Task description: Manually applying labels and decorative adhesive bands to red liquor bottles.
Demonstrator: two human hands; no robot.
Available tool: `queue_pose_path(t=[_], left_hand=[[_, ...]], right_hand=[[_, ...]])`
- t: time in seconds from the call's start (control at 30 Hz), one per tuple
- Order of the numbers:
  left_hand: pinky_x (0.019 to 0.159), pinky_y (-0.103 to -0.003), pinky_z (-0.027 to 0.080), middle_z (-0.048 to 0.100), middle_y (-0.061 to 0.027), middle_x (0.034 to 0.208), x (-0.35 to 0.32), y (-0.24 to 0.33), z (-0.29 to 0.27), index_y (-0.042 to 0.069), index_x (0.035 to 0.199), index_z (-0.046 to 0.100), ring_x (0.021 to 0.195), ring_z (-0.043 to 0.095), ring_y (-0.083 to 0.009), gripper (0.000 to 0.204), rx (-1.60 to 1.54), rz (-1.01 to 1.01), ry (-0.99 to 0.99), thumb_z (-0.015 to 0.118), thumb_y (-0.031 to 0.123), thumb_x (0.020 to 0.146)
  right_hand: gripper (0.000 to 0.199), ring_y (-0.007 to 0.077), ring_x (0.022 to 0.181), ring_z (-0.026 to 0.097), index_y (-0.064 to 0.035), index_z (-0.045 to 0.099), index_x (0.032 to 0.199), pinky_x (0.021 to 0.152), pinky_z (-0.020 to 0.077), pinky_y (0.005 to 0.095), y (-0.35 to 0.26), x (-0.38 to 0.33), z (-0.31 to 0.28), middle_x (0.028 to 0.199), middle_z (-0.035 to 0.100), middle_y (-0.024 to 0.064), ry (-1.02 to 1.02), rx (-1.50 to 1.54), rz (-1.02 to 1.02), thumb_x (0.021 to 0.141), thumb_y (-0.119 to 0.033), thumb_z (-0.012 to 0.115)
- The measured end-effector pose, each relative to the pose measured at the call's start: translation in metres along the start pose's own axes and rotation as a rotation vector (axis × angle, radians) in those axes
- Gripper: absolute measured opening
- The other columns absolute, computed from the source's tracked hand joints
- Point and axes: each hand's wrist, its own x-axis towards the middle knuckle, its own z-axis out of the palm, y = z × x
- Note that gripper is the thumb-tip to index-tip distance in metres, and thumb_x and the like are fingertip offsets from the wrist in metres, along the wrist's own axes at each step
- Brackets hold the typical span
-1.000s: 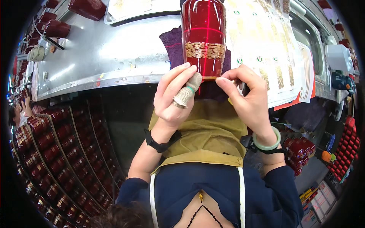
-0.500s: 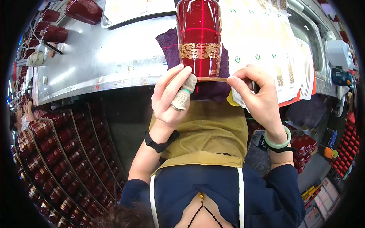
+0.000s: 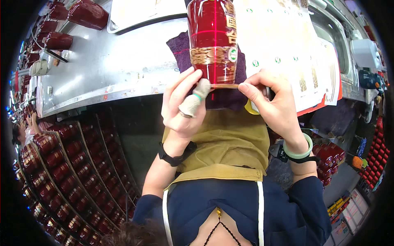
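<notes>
A dark red glass bottle [image 3: 209, 35] with gold lettering and a patterned gold band lies on a purple cloth [image 3: 179, 45] at the table's front edge, its base toward me. Red light lines cross it. Along its base runs a thin gold strip [image 3: 225, 86]. My left hand [image 3: 182, 102] is closed at the strip's left end, its fingers against the bottle's lower left. A beige fabric sleeve with a green band covers its thumb. Between thumb and forefinger, my right hand [image 3: 273, 96] pinches the strip's right end.
White sheets of gold decals [image 3: 279, 37] lie right of the bottle. A white tray [image 3: 143, 20] and several red bottles [image 3: 88, 14] stand at the back left. Racks of red bottles [image 3: 61, 164] fill the lower left. Another person's hand [image 3: 30, 121] shows at the far left.
The bottle has turned, bringing gold lettering and a round green-and-white mark into view on its right side. Both hands have shifted slightly left, still at the strip.
</notes>
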Motion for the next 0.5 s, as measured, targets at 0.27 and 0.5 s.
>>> queue_pose_path(t=[0.27, 0.5], left_hand=[[0.092, -0.037, 0.06, 0.074, -0.0199, 0.117, -0.01, -0.005, -0.004, -0.01, 0.114, 0.072, 0.105, 0.073, -0.0315, 0.039, -0.007, -0.003, -0.013, 0.082, -0.013, 0.076], [0.087, -0.037, 0.061, 0.073, -0.0169, 0.117, -0.008, 0.006, 0.001, -0.011, 0.115, 0.07, 0.105, 0.07, -0.0317, 0.039, 0.033, 0.048, 0.016, 0.081, -0.013, 0.078]], right_hand=[[0.014, 0.0132, 0.064, 0.054, -0.0004, 0.073, 0.087, 0.06, 0.0416, 0.0302, 0.0, 0.0, -0.001, 0.074, 0.064, 0.0058, -0.015, 0.025, 0.006, 0.091, -0.014, 0.078], [0.016, 0.0121, 0.064, 0.054, -0.0005, 0.074, 0.086, 0.06, 0.0412, 0.0301, 0.008, 0.0, -0.001, 0.073, 0.064, 0.0049, 0.001, 0.024, 0.019, 0.09, -0.015, 0.078]])
